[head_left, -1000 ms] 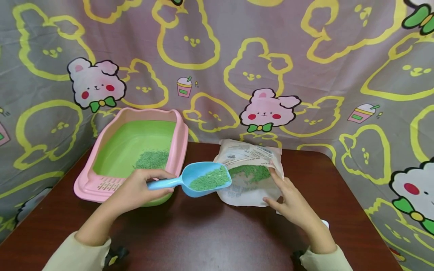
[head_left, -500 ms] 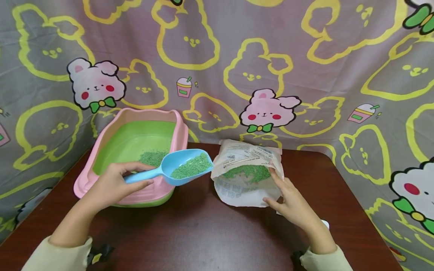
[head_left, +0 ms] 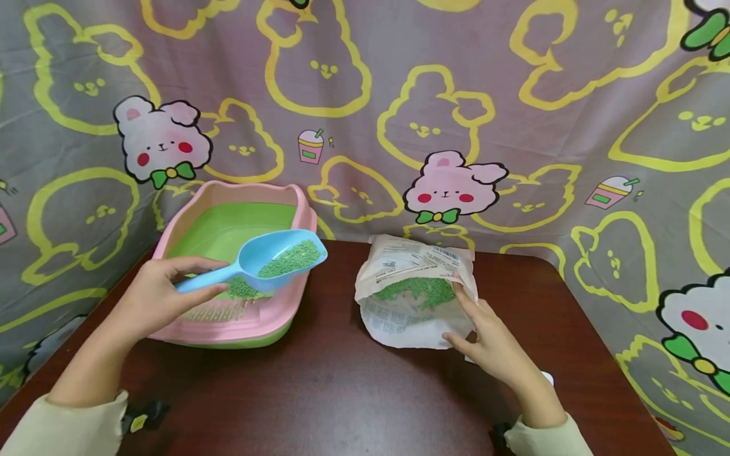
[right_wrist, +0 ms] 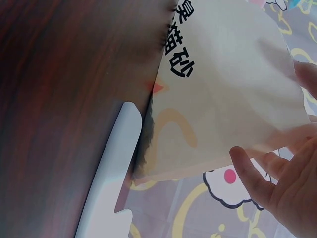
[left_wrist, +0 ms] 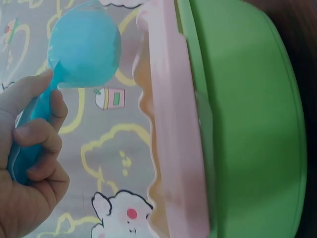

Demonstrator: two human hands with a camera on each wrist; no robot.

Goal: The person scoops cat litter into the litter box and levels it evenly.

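Observation:
My left hand [head_left: 162,294] grips the handle of a light-blue scoop [head_left: 262,250], which holds green cat litter [head_left: 291,258]. The scoop overlaps the near right part of a pink-and-green litter box [head_left: 274,320] in the head view, its mouth facing right. More green litter [head_left: 242,290] lies inside the box. In the left wrist view, fingers wrap the handle and the scoop's underside [left_wrist: 84,47] shows beside the box. My right hand [head_left: 485,329] holds the right side of a white cat litter bag [head_left: 393,326], thumb and fingers apart. The bag's mouth gapes toward me, showing green litter [head_left: 419,291].
A white plastic piece [right_wrist: 111,173] lies on the table beside the bag, mostly hidden by the right forearm in the head view. The dark wooden table [head_left: 342,399] ends at a patterned curtain [head_left: 353,76]. The box and bag stand close to that curtain.
My left hand has carried the loaded scoop leftward and slightly up, from in front of the bag to over the litter box. My right hand stays at the bag.

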